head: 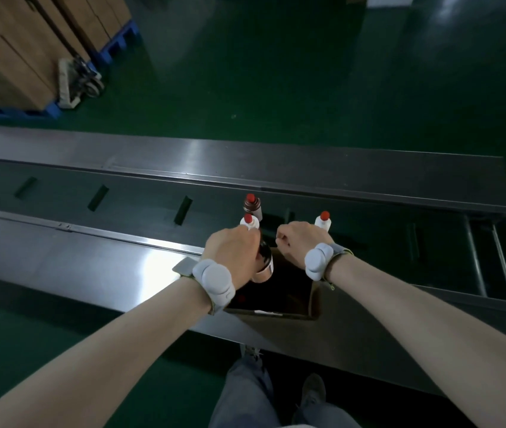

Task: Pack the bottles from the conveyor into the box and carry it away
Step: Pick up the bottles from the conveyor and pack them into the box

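over the open box (311,299), which sits on the near steel ledge of the conveyor (97,261), both my hands are working. my left hand (233,248) is clamped round a dark bottle (264,262), fingers wrapped over its upper part; the bottle is tilted, its base with a pale label band hanging above the box's dark inside. the same hand seems also to hold a white bottle with a red cap (249,222), whose top pokes out just past my knuckles, though i cannot tell how it is gripped. my right hand (296,240) is curled into a loose fist over the far edge of the box; i cannot tell whether anything is inside it. just beyond that hand, a 2nd white bottle with a red cap (323,221) stands on the green belt (140,199), and i cannot tell if my fingers touch it. farther back on the belt, behind my left hand, stands a brown bottle with a red cap (252,206), upright. each wrist wears a pale grey band with a rounded unit (214,281). to the right, the belt ends at bare metal rollers (498,257). on the green floor (276,88) beyond the conveyor, at the far left, stacked cartons (14,50) sit on a blue pallet (122,38) with a pallet jack (81,78) beside them.
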Demonstrator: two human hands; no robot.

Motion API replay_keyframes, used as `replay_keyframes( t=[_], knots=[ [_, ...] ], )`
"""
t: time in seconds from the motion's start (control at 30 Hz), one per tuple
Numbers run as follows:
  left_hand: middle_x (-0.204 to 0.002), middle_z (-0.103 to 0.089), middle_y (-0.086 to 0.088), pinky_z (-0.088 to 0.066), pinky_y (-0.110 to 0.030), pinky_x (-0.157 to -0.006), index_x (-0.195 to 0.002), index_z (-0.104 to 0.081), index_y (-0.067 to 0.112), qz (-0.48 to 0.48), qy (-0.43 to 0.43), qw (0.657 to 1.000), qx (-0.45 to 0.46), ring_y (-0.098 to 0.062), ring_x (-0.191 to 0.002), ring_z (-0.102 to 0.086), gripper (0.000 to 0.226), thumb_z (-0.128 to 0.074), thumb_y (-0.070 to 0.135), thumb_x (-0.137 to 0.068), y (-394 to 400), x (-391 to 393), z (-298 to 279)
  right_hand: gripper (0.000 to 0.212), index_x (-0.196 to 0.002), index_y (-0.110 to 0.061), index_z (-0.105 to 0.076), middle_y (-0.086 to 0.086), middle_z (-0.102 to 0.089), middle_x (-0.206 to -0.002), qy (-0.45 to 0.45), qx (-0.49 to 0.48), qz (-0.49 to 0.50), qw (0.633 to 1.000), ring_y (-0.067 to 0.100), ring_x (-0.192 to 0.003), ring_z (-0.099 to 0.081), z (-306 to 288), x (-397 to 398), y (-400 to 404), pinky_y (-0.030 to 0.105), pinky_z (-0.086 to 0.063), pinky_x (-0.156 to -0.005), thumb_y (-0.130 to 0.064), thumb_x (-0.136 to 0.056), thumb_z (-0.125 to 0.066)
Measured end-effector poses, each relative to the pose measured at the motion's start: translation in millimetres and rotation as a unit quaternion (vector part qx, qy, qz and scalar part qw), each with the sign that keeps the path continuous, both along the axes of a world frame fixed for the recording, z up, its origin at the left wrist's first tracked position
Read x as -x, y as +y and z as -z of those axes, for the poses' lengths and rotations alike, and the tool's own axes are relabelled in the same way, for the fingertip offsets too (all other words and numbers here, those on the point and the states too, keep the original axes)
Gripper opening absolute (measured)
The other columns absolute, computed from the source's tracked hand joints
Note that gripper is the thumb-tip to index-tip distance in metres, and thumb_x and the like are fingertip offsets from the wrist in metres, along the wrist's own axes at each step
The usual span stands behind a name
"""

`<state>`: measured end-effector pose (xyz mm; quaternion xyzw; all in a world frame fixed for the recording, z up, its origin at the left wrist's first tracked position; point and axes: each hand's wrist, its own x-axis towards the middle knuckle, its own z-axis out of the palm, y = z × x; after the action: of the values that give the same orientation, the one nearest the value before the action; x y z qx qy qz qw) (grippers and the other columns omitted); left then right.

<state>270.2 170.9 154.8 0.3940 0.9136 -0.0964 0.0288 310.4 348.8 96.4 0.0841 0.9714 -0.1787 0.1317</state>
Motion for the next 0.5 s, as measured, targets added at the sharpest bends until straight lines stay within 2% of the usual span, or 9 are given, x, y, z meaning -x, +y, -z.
replay_keyframes(
  t=[0.07,0.2,0.3,0.5],
  knots=[
    [-0.096,-0.067,-0.001,-0.058,-0.036,-0.07,-0.113,-0.057,0.017,0.003,-0.008,0.999,0.031,-0.022,-0.078,-0.068,0.019,-0.054,0.034,-0.105,2,-6,22,0.024,-0.092,-0.018,-0.062,-0.001,-0.064,-0.088,0.001,-0.009,-0.009,1.0,0.022,-0.083,-0.066,9,-7,-2,0.04,-0.057,-0.075,-0.03,-0.107,-0.047],
    [-0.111,-0.07,-0.002,-0.048,-0.032,-0.067,-0.114,-0.065,0.021,0.012,-0.052,0.997,0.048,-0.025,-0.093,-0.071,0.018,-0.05,0.03,-0.107,6,-9,73,0.025,-0.101,-0.017,-0.066,-0.001,-0.066,-0.091,-0.011,0.002,0.002,1.0,0.018,-0.076,-0.061,30,-18,-2,0.034,-0.049,-0.065,-0.032,-0.107,-0.048],
    [-0.118,-0.07,-0.002,-0.046,-0.033,-0.07,-0.12,-0.066,0.02,0.013,-0.1,0.993,0.063,-0.025,-0.102,-0.071,0.022,-0.049,0.026,-0.107,6,-3,110,0.025,-0.104,-0.017,-0.067,0.0,-0.068,-0.093,-0.033,0.013,-0.002,0.999,0.019,-0.078,-0.065,43,-24,-1,0.038,-0.057,-0.069,-0.033,-0.107,-0.048],
    [-0.103,-0.073,-0.001,-0.042,-0.033,-0.063,-0.103,-0.07,0.018,0.035,-0.154,0.983,0.092,-0.024,-0.091,-0.072,0.016,-0.056,0.027,-0.105,6,6,169,0.027,-0.101,-0.017,-0.069,0.0,-0.07,-0.095,-0.045,0.017,0.015,0.999,0.021,-0.083,-0.067,66,-31,0,0.039,-0.059,-0.072,-0.034,-0.107,-0.049]
  ],
)
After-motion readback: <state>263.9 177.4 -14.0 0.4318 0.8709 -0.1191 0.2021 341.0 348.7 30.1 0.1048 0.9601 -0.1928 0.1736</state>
